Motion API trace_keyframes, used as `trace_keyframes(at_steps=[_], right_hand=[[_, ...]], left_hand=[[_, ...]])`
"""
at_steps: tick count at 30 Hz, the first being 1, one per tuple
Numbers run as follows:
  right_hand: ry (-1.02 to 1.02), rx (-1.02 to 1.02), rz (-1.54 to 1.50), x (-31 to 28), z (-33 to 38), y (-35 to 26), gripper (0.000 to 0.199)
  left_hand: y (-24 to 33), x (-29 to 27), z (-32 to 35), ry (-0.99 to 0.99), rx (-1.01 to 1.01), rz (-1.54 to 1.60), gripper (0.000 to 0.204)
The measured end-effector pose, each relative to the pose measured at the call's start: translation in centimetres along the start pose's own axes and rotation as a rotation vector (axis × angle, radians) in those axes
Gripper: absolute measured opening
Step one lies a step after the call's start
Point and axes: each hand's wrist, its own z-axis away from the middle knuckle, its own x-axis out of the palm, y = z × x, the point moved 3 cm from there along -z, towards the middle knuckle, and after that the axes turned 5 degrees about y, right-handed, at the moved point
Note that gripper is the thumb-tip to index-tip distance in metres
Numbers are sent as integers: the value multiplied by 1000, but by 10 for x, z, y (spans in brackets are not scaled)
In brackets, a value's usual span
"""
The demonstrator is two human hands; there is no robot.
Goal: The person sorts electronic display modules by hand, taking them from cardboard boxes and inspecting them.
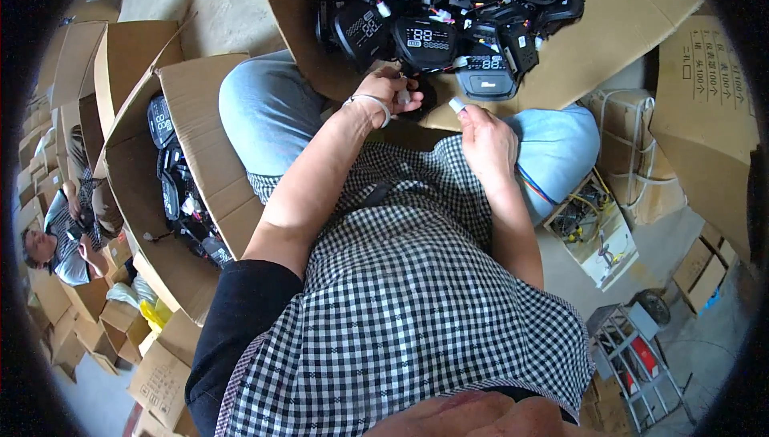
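My left hand, with a pale bracelet at the wrist, is closed on a small white connector. A dark rounded thing lies right beside its fingers; I cannot make out what it is. Pinched between the fingers of my right hand is a white plug, held apart from the left hand. Just beyond both hands, black digital instrument displays with wires and white plugs are heaped on a cardboard sheet. The nearest display lies face up by the cardboard's edge.
An open carton at my left holds more black displays. On the right are a box with wiring, a cardboard carton and a metal hand truck. Another person sits among boxes at far left.
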Motion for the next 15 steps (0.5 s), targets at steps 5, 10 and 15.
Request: trace_keyframes(at_steps=[5, 10, 15], right_hand=[[16, -41, 28, 8, 2, -15, 16], [55, -151, 111, 14, 7, -41, 13], [-115, 126, -114, 54, -1, -23, 22]], left_hand=[[-9, 7, 21, -38, -66, 323, 27], [-16, 11, 24, -78, -105, 436, 15], [-23, 18, 17, -94, -117, 575, 13]])
